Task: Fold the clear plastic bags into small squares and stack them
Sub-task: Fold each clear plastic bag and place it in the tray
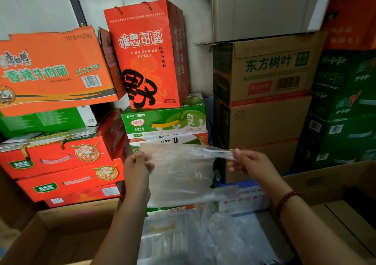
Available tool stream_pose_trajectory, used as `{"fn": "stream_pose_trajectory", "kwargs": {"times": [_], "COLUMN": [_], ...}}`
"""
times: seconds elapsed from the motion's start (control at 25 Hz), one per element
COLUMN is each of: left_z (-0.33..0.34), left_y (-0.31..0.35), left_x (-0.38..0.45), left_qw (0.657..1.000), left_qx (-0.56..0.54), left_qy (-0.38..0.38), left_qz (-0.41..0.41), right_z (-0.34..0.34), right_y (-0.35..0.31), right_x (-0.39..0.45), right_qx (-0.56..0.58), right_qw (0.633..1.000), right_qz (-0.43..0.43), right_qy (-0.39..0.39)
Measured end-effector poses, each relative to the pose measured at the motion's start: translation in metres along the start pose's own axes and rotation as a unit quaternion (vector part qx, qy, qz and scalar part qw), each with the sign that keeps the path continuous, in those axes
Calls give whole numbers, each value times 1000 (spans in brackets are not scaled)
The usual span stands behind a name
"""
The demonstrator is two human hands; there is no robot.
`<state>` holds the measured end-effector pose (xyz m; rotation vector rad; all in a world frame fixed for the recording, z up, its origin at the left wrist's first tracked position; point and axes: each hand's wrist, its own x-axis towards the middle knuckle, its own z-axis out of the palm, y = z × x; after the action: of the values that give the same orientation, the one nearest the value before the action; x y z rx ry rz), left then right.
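Observation:
A clear plastic bag (183,173) hangs stretched in the air between both hands at mid-frame. My left hand (136,169) pinches its upper left corner. My right hand (250,163) pinches the upper right corner, where the film bunches into a thin strip. The bag's lower edge droops toward a heap of more clear plastic bags (213,234) lying below, on a pale surface between my forearms. A red bead bracelet sits on my right wrist.
Stacked cartons fill the back: orange and red boxes (57,158) at left, a red gift bag (146,57) on green milk cartons (164,120) in the middle, brown cartons (264,93) and green ones at right. Open cardboard boxes (325,185) flank the heap.

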<state>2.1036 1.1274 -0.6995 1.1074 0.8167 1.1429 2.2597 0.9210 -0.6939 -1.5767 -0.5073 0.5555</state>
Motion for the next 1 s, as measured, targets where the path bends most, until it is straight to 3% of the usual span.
{"fn": "stream_pose_trajectory", "kwargs": {"times": [0.12, 0.32, 0.6, 0.76, 1.0], "left_z": [0, 2, 2, 0, -4], "left_y": [-1, 6, 9, 8, 7], "left_x": [-7, -16, -19, -16, -13], "left_qw": [998, 993, 991, 992, 991], "left_qx": [45, 95, 104, 102, 104], "left_qy": [-32, -1, 4, 3, 4], "left_qz": [4, 63, 82, 78, 86], "right_z": [1, -4, -2, 1, -10], "right_y": [1, 0, -4, -3, -4], "right_x": [1, -1, -6, -6, -5], "right_qx": [21, 36, -75, -118, -55], "right_qw": [999, 997, 992, 984, 992], "right_qz": [2, -18, -95, -128, -79], "right_qy": [30, 64, -45, -31, -87]}}
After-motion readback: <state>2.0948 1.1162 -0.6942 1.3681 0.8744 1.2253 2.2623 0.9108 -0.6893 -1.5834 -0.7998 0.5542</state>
